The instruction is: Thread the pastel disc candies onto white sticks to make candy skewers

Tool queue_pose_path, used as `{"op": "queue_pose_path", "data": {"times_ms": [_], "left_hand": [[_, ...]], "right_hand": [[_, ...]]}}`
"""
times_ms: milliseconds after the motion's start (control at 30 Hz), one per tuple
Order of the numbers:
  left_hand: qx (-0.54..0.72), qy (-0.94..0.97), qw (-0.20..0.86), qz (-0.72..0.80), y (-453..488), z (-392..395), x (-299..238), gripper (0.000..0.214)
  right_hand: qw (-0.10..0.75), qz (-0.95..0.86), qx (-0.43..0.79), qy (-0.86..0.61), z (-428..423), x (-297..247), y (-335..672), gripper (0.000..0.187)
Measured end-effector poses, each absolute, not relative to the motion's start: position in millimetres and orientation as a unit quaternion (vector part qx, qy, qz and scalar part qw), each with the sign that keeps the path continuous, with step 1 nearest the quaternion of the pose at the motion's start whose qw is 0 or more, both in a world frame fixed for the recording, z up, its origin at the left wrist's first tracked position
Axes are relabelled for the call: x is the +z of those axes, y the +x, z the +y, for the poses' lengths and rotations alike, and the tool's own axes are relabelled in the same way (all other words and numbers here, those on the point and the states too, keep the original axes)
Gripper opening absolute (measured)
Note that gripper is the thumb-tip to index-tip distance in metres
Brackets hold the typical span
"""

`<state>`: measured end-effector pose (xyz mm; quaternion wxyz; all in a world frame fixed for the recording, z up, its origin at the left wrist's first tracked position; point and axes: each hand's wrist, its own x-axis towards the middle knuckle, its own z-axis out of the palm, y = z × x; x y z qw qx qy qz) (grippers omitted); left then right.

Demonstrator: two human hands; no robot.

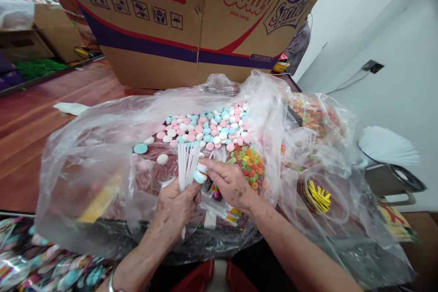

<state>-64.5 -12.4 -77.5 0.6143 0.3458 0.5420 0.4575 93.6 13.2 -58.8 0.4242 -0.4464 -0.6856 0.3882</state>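
My left hand (179, 203) is wrapped round a bundle of thin white plastic sticks (186, 164), their upper ends fanned out. Just right of the sticks, a small stack of pale blue, white and pink round candies (200, 174) sits between my two hands. The fingertips of my right hand (231, 182) pinch this stack, close to my left thumb. Beyond the hands lies a pile of pink, white and blue candies (205, 127) on clear plastic. Small ring-shaped candies (251, 164) in orange, yellow and green lie right of my right hand.
A large cardboard box (191, 68) stands behind the candy. Yellow twist ties (319, 197) lie at the right, near a grey jug (386, 182). A bag of colourful sweets (311, 114) rests at the back right. Many wrapped items (54, 260) fill the lower left.
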Motion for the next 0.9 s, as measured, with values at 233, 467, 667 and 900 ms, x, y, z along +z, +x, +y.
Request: {"op": "queue_pose_path", "data": {"times_ms": [233, 467, 667, 900], "left_hand": [[0.416, 0.409, 0.619, 0.526, -68.7, -14.1, -70.5, 0.038], [0.379, 0.453, 0.6, 0.539, -68.6, -13.1, -68.3, 0.046], [0.377, 0.458, 0.594, 0.543, -69.7, -14.1, -69.5, 0.044], [0.38, 0.453, 0.598, 0.541, -71.2, -14.3, -70.9, 0.04]], "right_hand": [[0.35, -0.711, 0.292, -0.535, 20.0, -29.8, 130.4, 0.04], [-0.027, -0.773, 0.019, -0.634, 28.5, -22.6, 174.8, 0.025], [-0.074, -0.773, -0.053, -0.628, 10.6, -25.3, 152.1, 0.029], [-0.069, -0.78, -0.06, -0.619, 5.3, -27.8, 151.0, 0.029]]}}
